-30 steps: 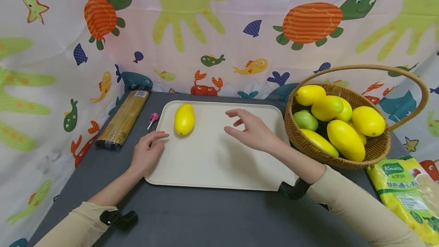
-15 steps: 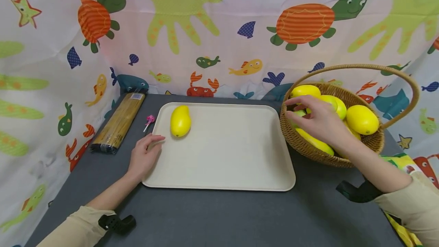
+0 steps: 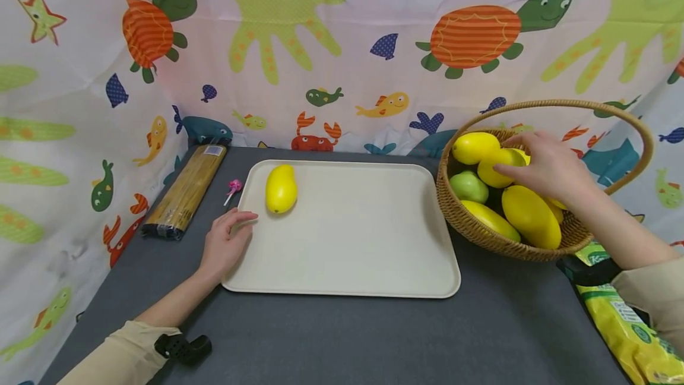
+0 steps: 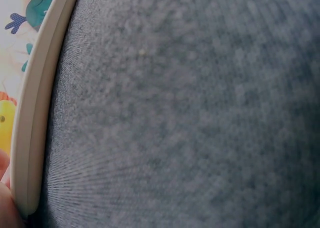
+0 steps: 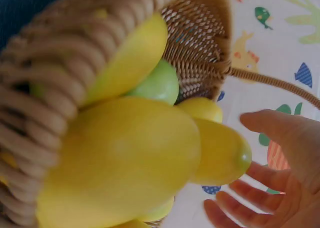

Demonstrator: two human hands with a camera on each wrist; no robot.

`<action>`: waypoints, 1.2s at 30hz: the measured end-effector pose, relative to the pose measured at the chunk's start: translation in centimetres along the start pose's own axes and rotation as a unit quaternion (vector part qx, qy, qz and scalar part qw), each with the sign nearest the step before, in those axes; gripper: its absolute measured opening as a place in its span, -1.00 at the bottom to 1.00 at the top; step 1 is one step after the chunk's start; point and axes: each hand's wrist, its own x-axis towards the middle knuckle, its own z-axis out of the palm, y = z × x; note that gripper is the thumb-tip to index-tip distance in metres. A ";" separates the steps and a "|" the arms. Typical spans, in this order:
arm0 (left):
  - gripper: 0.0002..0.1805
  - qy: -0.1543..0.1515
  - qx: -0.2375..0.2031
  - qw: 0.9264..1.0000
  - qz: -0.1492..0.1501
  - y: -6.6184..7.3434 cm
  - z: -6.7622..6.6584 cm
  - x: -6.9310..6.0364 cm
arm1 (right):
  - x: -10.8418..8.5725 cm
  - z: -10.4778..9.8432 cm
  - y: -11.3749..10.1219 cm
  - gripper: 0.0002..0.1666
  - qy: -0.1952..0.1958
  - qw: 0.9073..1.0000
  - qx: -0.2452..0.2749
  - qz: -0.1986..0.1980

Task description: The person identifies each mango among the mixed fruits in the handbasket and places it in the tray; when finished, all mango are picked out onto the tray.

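Observation:
My right hand (image 3: 553,165) reaches over the wicker basket (image 3: 454,218) from the right, with spread fingers. In the right wrist view its thumb stands apart from a yellow lemon (image 5: 220,153) with a greenish tip. The other fingers lie close to that tip; whether they touch it I cannot tell. The hand hides part of the fruit on the basket's right side. A big yellow mango-shaped fruit (image 3: 531,217) and a green fruit (image 3: 469,187) lie below it. My left hand (image 3: 227,245) rests on the left edge of the beige tray (image 3: 352,236), near another yellow mango-shaped fruit (image 3: 281,189).
Left of the tray lie a pink lollipop (image 3: 233,188) and a long clear-wrapped pack of brown sticks (image 3: 187,189). The basket's tall handle (image 3: 566,103) arches above the fruit. A yellow Knorr bag (image 3: 625,325) lies at the right, partly under the right forearm.
My right hand has moved right from above the tray, across the basket's left side, to the fruit farther right. The left hand has stayed at the tray's edge.

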 end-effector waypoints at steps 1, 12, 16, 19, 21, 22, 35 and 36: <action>-0.74 0.001 0.001 1.000 0.002 0.0 0.0 0.0 | 0.2 0.0 0.1 -0.21 -0.010 1.000 -0.003 0.004; -0.72 -0.009 0.008 1.000 -0.009 0.0 0.1 0.0 | 1.0 0.4 0.8 -0.06 -0.060 0.998 -0.006 0.005; -0.72 -0.011 0.006 1.000 -0.009 0.0 0.1 0.0 | 0.9 0.5 0.9 -0.15 -0.046 0.999 -0.007 -0.005; -0.73 -0.010 0.006 1.000 -0.007 -0.1 0.1 0.1 | 0.7 0.1 0.7 -0.16 -0.043 0.999 -0.006 -0.003; -0.73 -0.008 0.006 1.000 -0.007 -0.2 0.1 0.1 | 0.5 -0.3 0.6 -0.14 -0.046 0.999 -0.006 0.002; -0.73 -0.007 0.007 1.000 -0.006 -0.2 0.2 0.1 | 0.4 -0.5 0.5 -0.13 -0.047 0.999 -0.008 0.005; -0.73 -0.007 0.003 1.000 -0.004 -0.2 0.2 0.0 | -2.3 -2.7 -0.1 -0.02 -0.045 0.994 0.084 0.053; -0.73 -0.006 0.004 1.000 -0.003 -0.2 0.2 0.0 | -2.4 -2.7 -0.1 -0.02 -0.053 0.991 0.112 0.056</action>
